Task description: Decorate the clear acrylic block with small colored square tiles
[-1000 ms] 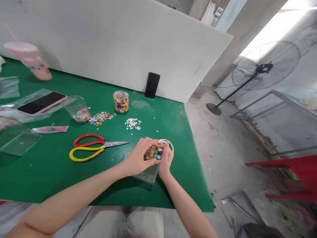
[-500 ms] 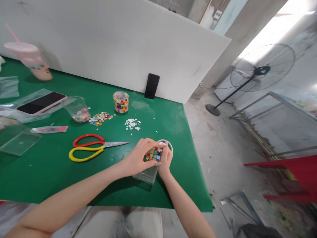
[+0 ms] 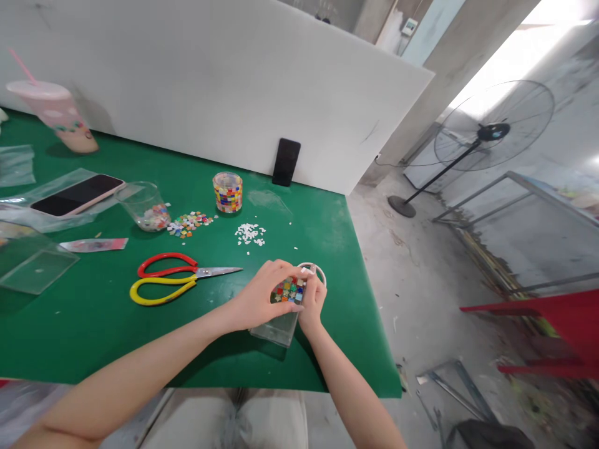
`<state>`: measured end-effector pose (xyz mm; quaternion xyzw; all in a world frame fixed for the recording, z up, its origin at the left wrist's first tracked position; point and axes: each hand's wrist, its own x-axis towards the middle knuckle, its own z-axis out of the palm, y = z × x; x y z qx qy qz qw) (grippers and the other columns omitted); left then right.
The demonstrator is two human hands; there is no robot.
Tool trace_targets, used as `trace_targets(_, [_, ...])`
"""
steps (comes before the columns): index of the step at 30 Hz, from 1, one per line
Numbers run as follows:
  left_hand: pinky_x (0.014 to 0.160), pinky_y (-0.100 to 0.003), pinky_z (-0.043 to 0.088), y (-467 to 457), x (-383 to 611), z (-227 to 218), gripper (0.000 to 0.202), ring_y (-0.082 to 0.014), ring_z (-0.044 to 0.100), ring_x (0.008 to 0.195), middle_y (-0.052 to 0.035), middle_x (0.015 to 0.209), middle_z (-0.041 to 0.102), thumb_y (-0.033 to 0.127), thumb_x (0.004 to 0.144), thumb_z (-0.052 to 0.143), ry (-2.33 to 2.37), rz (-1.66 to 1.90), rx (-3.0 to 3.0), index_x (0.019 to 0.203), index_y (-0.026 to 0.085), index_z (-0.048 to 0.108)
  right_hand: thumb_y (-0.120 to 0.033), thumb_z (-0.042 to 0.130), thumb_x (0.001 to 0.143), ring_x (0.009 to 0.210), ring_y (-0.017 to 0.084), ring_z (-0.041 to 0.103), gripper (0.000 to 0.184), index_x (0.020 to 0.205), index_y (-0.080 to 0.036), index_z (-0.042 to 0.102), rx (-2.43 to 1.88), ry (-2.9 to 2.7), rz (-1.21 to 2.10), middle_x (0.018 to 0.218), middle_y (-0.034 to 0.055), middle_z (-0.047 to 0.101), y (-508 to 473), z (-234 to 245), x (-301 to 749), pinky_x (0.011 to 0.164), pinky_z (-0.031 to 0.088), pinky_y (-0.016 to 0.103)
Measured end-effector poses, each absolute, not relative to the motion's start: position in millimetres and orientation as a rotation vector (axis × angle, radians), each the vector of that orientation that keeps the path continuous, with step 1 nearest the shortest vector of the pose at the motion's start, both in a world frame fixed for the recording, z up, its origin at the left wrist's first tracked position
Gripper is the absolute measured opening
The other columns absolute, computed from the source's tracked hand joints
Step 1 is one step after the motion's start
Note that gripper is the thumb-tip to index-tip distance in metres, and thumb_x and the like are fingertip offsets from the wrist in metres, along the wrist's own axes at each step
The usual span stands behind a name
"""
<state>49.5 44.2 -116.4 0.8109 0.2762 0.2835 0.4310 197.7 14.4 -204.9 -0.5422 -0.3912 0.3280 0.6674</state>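
Both my hands meet at the table's front right, around a small clear box (image 3: 277, 329) whose top is covered with coloured mosaic tiles (image 3: 289, 290). My left hand (image 3: 261, 299) curls over the box from the left, fingers closed on its upper edge. My right hand (image 3: 312, 303) grips it from the right, fingertips pinched at the top corner near a white tile. A white ring (image 3: 316, 272) lies on the green table (image 3: 93, 330) just behind my hands.
Red and yellow scissors (image 3: 173, 282) lie left of my hands. Behind are white tile chips (image 3: 251, 234), loose coloured tiles (image 3: 189, 222), a tiled cup (image 3: 228, 192), a clear cup (image 3: 144, 206), a phone on plastic (image 3: 77, 194), a pink drink cup (image 3: 58, 115). The table edge drops off at right.
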Motion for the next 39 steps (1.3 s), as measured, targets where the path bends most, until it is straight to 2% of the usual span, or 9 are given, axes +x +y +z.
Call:
trace_targets(10, [0.101, -0.043, 0.046, 49.8, 54.0, -125.6, 0.033, -0.0252, 0.056, 0.113, -0.0058, 0.120, 0.064, 0.026, 0.084, 0.069, 0.687, 0.768, 1.969, 0.116, 0.026, 0.062, -0.048, 0.052, 0.097, 0.050, 0.008, 0.052, 0.038, 0.082, -0.014, 0.061, -1.232, -0.851, 0.753, 0.065, -0.0047, 0.057, 18.1, -200.6, 194.8, 0.050, 0.046, 0.023])
trace_targets(13, [0.099, -0.042, 0.048, 53.8, 51.8, -125.8, 0.041, -0.0247, 0.059, 0.112, -0.0078, 0.123, 0.064, 0.034, 0.086, 0.067, 0.702, 0.788, 1.916, 0.125, 0.025, 0.058, -0.050, 0.051, 0.097, 0.049, 0.008, 0.051, 0.041, 0.076, -0.015, 0.059, -1.234, -0.848, 0.751, 0.062, -0.0056, 0.054, 21.1, -197.2, 193.9, 0.051, 0.046, 0.023])
trace_targets(17, [0.099, -0.040, 0.049, 63.9, 43.2, -120.5, 0.041, -0.0233, 0.060, 0.117, -0.0100, 0.125, 0.065, 0.047, 0.097, 0.047, 0.719, 0.844, 1.848, 0.132, 0.025, 0.053, -0.052, 0.049, 0.097, 0.047, 0.008, 0.046, 0.045, 0.071, -0.016, 0.056, -1.246, -0.844, 0.738, 0.057, -0.0072, 0.048, 23.3, -194.1, 193.8, 0.050, 0.043, 0.023])
trace_targets(22, [0.099, -0.040, 0.048, 74.4, 38.1, -116.2, 0.056, -0.0242, 0.062, 0.109, -0.0092, 0.108, 0.070, 0.067, 0.092, 0.040, 0.824, 0.922, 1.830, 0.095, 0.020, 0.069, -0.045, 0.053, 0.097, 0.056, 0.009, 0.056, 0.033, 0.090, -0.014, 0.063, -1.278, -0.842, 0.761, 0.073, -0.0027, 0.061, 24.6, -200.8, 196.2, 0.054, 0.050, 0.024])
trace_targets(24, [0.095, -0.038, 0.050, 80.9, 38.6, -117.7, 0.066, -0.0232, 0.065, 0.100, -0.0088, 0.096, 0.071, 0.068, 0.095, 0.027, 0.936, 0.948, 1.812, 0.078, 0.018, 0.067, -0.042, 0.055, 0.097, 0.064, 0.011, 0.061, 0.029, 0.099, -0.014, 0.064, -1.296, -0.847, 0.781, 0.084, 0.0004, 0.065, 26.1, -205.0, 197.8, 0.059, 0.053, 0.027])
trace_targets(26, [0.088, -0.038, 0.053, 91.8, 38.3, -120.0, 0.066, -0.0212, 0.066, 0.091, -0.0074, 0.085, 0.070, 0.061, 0.100, 0.023, 1.075, 0.944, 1.796, 0.072, 0.016, 0.063, -0.039, 0.057, 0.096, 0.073, 0.014, 0.065, 0.028, 0.107, -0.014, 0.063, -1.315, -0.859, 0.799, 0.094, 0.0032, 0.067, 28.2, -208.8, 199.2, 0.065, 0.056, 0.030])
trace_targets(28, [0.081, -0.038, 0.054, 107.5, 36.1, -121.3, 0.050, -0.0187, 0.067, 0.084, -0.0048, 0.084, 0.068, 0.053, 0.101, 0.038, 1.208, 0.883, 1.804, 0.082, 0.014, 0.064, -0.038, 0.058, 0.096, 0.082, 0.016, 0.067, 0.029, 0.112, -0.015, 0.062, -1.333, -0.881, 0.812, 0.103, 0.0052, 0.067, 30.4, -211.9, 199.3, 0.071, 0.058, 0.034])
trace_targets(31, [0.081, -0.039, 0.056, 135.4, 30.3, -120.3, 0.031, -0.0196, 0.067, 0.089, -0.0051, 0.100, 0.068, 0.042, 0.096, 0.056, 1.363, 0.709, 1.857, 0.104, 0.013, 0.065, -0.036, 0.059, 0.095, 0.090, 0.019, 0.067, 0.030, 0.116, -0.015, 0.061, -1.354, -0.938, 0.820, 0.110, 0.0067, 0.066, 32.9, -215.2, 196.1, 0.076, 0.058, 0.037])
trace_targets(39, [0.085, -0.042, 0.057, 181.4, 29.2, -125.3, 0.032, -0.0236, 0.064, 0.102, -0.0085, 0.121, 0.063, 0.034, 0.094, 0.062, 1.562, 0.222, 2.027, 0.120, 0.015, 0.061, -0.036, 0.059, 0.095, 0.091, 0.019, 0.067, 0.029, 0.115, -0.015, 0.062, -1.388, -1.151, 0.697, 0.111, 0.0067, 0.067, 29.4, -210.3, 199.4, 0.079, 0.058, 0.038])
